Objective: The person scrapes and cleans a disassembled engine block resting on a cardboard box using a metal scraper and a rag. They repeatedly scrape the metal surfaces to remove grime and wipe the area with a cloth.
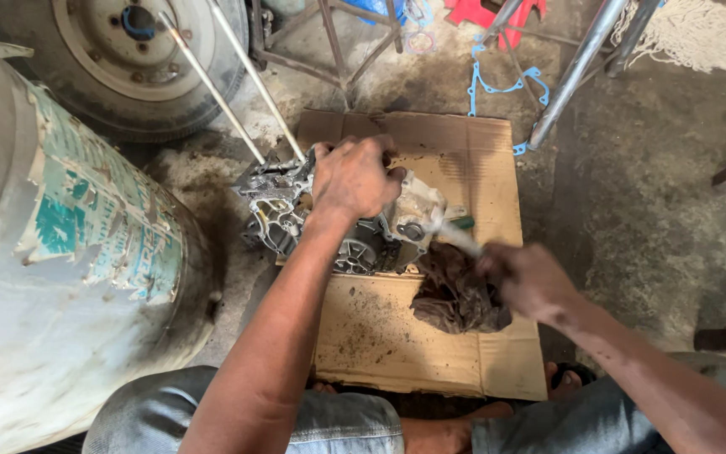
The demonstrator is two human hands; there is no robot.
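A grimy metal engine casing (283, 210) lies on a flattened cardboard sheet (380, 336) on the floor. Two long thin rods (212, 84) stick up out of its left end. My left hand (353, 178) presses down on top of the casing, fingers curled over it. My right hand (524, 279) grips a tool with a pale shaft (455, 237), blurred by motion, its tip at the casing's right end near a green part (464, 222). A dirty brown rag (455, 298) lies bunched under my right hand.
A large worn drum (52, 269) with peeling labels stands at the left. A vehicle wheel (128, 50) lies behind it. Metal stand legs (577, 67), a blue gasket (497, 84) and a white mop head (699, 38) are at the back. My knees are at the bottom.
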